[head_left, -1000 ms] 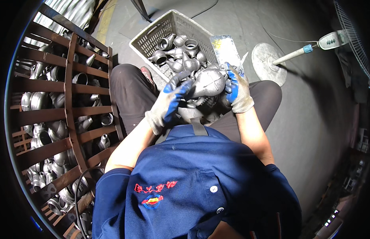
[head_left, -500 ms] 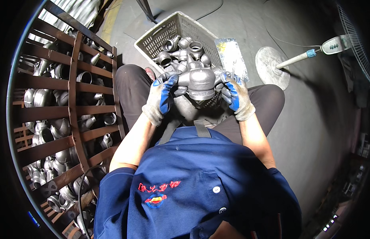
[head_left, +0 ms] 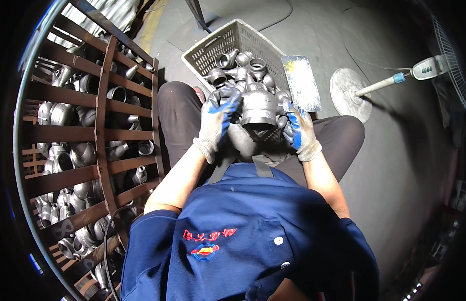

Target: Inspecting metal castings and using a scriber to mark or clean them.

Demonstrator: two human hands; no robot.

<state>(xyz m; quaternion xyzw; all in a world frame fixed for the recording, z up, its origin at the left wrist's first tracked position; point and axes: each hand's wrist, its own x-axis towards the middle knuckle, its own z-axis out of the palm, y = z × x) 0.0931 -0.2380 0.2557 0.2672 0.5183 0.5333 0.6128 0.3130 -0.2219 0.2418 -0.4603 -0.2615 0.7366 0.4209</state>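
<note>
While a big cage (head_left: 101, 103) of brown metal bars, packed with grey castings (head_left: 64, 114), takes up the person's left, the person (head_left: 175, 183) sits right beside it in a navy shirt (head_left: 248, 213). Across on the right I see a pedestal fan (head_left: 378, 87) with a round, pale base. Straight ahead of the person stands a light, slotted crate (head_left: 213, 49) heaped with loose parts (head_left: 238, 73), and a scuffed pale panel (head_left: 301, 83) is by its right side. In pale gloves (head_left: 206, 143) with blue palms, the left hand (head_left: 217, 120) and the right hand (head_left: 300, 130) have their fingers curled at opposite sides of one metal casting (head_left: 258, 108), gripping it above the crate's near end, its wide ridged mouth facing back toward the person's body.
</note>
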